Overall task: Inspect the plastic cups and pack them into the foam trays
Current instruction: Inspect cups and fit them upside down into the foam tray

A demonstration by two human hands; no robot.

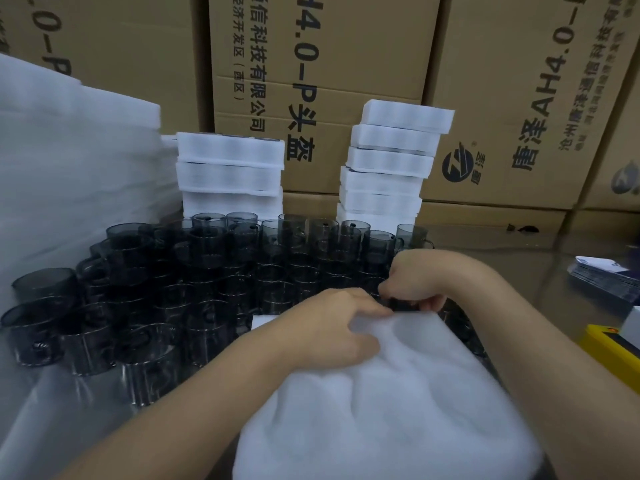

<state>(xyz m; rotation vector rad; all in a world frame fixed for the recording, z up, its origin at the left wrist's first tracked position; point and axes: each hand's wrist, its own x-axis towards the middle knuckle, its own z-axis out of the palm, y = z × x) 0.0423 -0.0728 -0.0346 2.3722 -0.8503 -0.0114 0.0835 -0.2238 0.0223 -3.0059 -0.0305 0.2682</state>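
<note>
Dark smoky translucent plastic cup pinched at far edge of soft white foam tray by curled right hand. Tray pressed down by left hand, fingers fairly straight. Loose cups crowded just left. Risk: loose cups toppled by forearm sweep; tray buckled under pressure. Brown cardboard cartons printed "4.0-P头盔", "AH4.0".

The left hand lies on a white, blurred foam tray, its fingers reaching toward the right hand. That hand's curled fingers pinch a small dark piece at the tray's far edge; what it is cannot be told. Left of the fingers crowd smoky-grey translucent plastic cups. Beyond the fingertips a short stack of white foam trays and a taller stack stand before brown printed cardboard boxes.
</note>
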